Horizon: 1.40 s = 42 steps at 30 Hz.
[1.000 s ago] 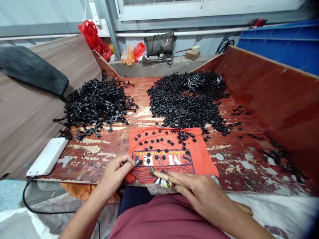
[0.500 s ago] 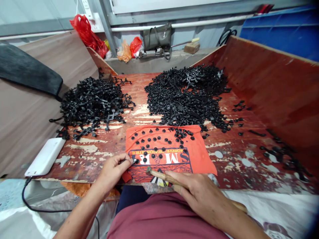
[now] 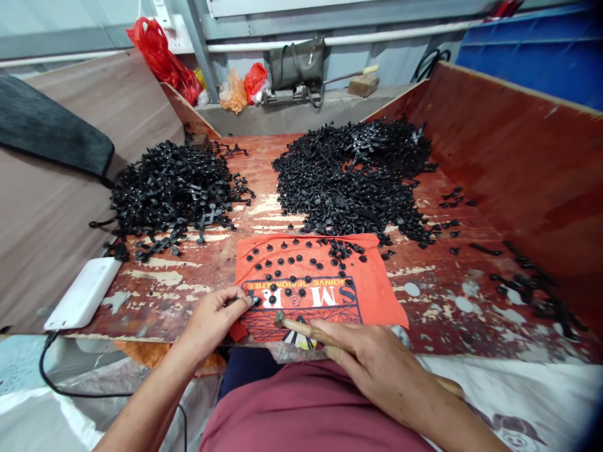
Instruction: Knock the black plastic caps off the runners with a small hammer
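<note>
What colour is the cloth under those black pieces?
The cloth is orange-red, seen best in the head view.

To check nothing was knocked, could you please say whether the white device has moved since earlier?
No, the white device stays put beside the pale patch on the table.

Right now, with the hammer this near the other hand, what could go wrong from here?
1. The hammer, held in the right grip, has its head close to the left grip; a stray swing might hit it.
2. The black studs appear loose on the cloth, so a tug could scatter them.
3. The white device lies near the table edge, its cable hanging below; a snag might drag it off.
</note>
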### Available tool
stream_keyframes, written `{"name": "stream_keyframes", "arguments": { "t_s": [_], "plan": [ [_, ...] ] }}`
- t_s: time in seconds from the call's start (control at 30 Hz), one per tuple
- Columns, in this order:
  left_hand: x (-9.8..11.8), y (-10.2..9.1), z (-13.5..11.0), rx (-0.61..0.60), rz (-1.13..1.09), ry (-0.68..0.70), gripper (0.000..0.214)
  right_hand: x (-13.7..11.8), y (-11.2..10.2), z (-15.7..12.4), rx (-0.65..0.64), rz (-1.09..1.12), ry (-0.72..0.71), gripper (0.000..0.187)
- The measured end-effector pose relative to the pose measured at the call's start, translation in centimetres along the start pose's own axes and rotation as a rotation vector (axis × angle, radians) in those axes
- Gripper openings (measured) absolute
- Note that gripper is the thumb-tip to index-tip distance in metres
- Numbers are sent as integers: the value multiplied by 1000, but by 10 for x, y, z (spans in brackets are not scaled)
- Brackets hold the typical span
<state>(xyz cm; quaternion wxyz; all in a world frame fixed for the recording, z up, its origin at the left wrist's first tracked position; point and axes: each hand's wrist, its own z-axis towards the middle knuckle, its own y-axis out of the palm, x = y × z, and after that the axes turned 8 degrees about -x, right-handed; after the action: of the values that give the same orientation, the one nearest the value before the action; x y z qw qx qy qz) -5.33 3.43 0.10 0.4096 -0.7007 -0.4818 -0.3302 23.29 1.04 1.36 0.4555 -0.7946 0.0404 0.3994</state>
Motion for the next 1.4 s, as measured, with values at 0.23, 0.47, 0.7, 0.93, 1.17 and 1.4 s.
{"name": "stream_keyframes", "arguments": {
  "t_s": [0.23,0.47,0.7,0.93,1.17,1.4],
  "plan": [
    [-6,3,1,35,-87,-45,31,0,-1,0,-13,13,5,44],
    [-6,0,8,-31,-243,-112,31,-10,-17,8,-75,108,-57,52],
    [-3,3,9,-16,-176,-43,27,-14,-17,25,-14,-123,-67,55],
    [-6,3,9,2,-121,0,30,-11,-11,28,97,-140,-153,55],
    [-3,-1,4,-71,-124,32,31,-17,0,35,71,-185,-163,54],
    [1,-1,-2,-95,-158,-60,28,-17,-6,34,62,-154,-172,55]
  ]
}}
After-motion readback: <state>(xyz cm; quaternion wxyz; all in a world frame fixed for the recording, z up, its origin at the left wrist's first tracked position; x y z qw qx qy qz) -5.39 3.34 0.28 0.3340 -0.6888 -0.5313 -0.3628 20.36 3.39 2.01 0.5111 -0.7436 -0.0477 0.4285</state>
